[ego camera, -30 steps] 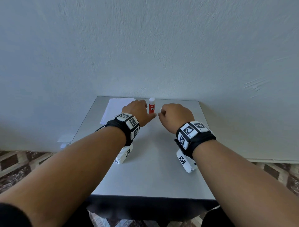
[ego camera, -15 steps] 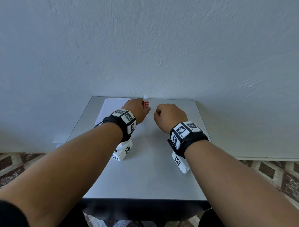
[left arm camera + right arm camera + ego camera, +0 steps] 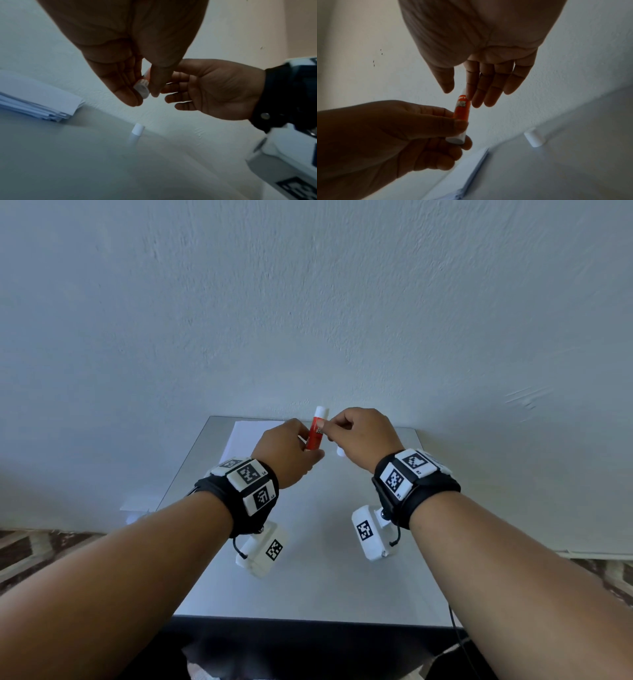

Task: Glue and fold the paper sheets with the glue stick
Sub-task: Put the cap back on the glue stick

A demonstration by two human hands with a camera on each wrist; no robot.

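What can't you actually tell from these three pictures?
- Whether the glue stick is capped: in the head view its tip is small, in the right wrist view the right hand fingers cover it.
- What the small white cylinder on the table is: blurred.
- How many paper sheets: left wrist view's edge cuts the stack.
- The left hand grips the stick.

Red glue stick, white paper sheets, grey table.
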